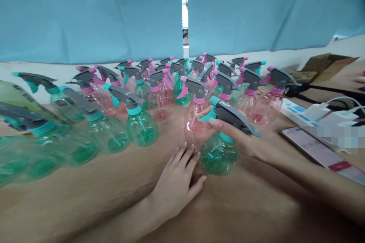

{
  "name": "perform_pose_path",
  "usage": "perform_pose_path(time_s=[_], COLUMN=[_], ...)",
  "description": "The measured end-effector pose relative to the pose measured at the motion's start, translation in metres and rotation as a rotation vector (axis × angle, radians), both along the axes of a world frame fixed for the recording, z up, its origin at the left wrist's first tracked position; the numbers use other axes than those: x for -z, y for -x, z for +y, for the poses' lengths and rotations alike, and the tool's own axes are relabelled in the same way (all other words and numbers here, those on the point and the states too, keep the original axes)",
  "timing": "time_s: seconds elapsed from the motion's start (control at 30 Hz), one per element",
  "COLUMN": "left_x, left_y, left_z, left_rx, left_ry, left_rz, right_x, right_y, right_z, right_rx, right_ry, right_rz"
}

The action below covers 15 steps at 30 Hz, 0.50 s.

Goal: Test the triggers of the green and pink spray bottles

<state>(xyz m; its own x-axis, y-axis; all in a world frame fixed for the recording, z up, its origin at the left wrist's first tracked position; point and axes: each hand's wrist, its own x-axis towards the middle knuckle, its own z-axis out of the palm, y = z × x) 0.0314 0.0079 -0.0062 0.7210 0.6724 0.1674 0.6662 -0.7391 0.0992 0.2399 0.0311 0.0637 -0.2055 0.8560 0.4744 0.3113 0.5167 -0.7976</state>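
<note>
My right hand (242,136) is wrapped round the neck of a green spray bottle (219,155), just under its grey and turquoise trigger head. The bottle is upright at the table's middle; some of my fingers are hidden behind it. My left hand (178,178) lies palm down on the table to the left of that bottle, holding nothing, its fingers slightly spread. A pink spray bottle (196,115) stands right behind the gripped one. Another green spray bottle (142,127) is beyond my left hand, to the left.
Several green and pink spray bottles crowd the back and left of the wooden table (114,193). At the right are a phone (319,150), a white power strip (296,112) with plugs and cables, and an open cardboard box (327,66). A blue curtain (85,15) hangs behind.
</note>
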Motion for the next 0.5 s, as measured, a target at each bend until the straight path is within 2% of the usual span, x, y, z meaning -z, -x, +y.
perform_pose_path(time_s=[0.17, 0.37, 0.5], left_x=[0.002, -0.001, -0.004], left_y=[0.000, -0.001, -0.001], left_z=[-0.001, -0.002, -0.002], left_rx=[0.004, -0.004, -0.011], left_ry=[-0.001, 0.017, 0.023], left_rz=[-0.039, -0.023, -0.009], right_x=[0.005, 0.007, 0.007], right_y=[0.004, 0.003, 0.000], right_z=[0.006, 0.000, -0.004], right_rx=[0.008, 0.175, 0.199], right_ry=[-0.018, -0.029, -0.037], right_rz=[0.037, 0.010, -0.039])
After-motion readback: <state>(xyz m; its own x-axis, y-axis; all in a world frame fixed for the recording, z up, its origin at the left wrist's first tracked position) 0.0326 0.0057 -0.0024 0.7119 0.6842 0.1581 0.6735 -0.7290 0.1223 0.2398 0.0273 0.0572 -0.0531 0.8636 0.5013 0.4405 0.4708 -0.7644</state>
